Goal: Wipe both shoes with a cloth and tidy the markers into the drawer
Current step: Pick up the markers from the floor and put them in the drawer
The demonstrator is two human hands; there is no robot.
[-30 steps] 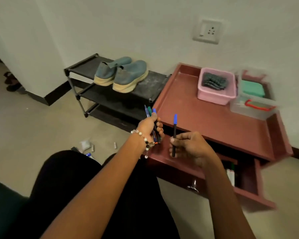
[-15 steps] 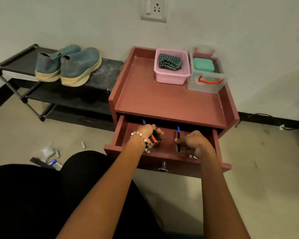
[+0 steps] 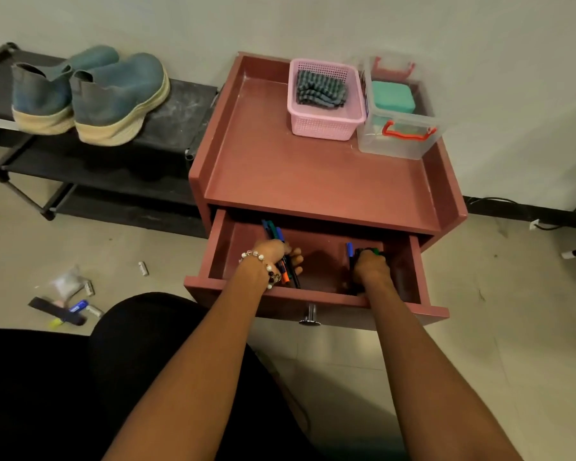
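Both my hands are down inside the open drawer (image 3: 313, 299) of a reddish-brown cabinet (image 3: 313, 174). My left hand (image 3: 275, 257), with a bead bracelet at the wrist, grips a bundle of markers (image 3: 273, 231) whose blue and green caps stick out behind it. My right hand (image 3: 369, 271) grips a blue-capped marker (image 3: 349, 251) beside other dark markers at the drawer's right. Two blue shoes (image 3: 113, 94) with pale soles stand on a black rack (image 3: 180, 111) to the left. A folded grey cloth (image 3: 320, 88) lies in a pink basket (image 3: 323, 124) on the cabinet top.
A clear plastic box (image 3: 396, 141) with red handles and a teal item stands right of the basket. Small clutter (image 3: 67, 304) lies on the floor at the left. Cables (image 3: 546, 224) run along the wall's base at the right. My dark-clothed lap fills the lower left.
The view has swung right and down onto the cabinet. Both hands have dropped from above the drawer into it, still holding the markers.
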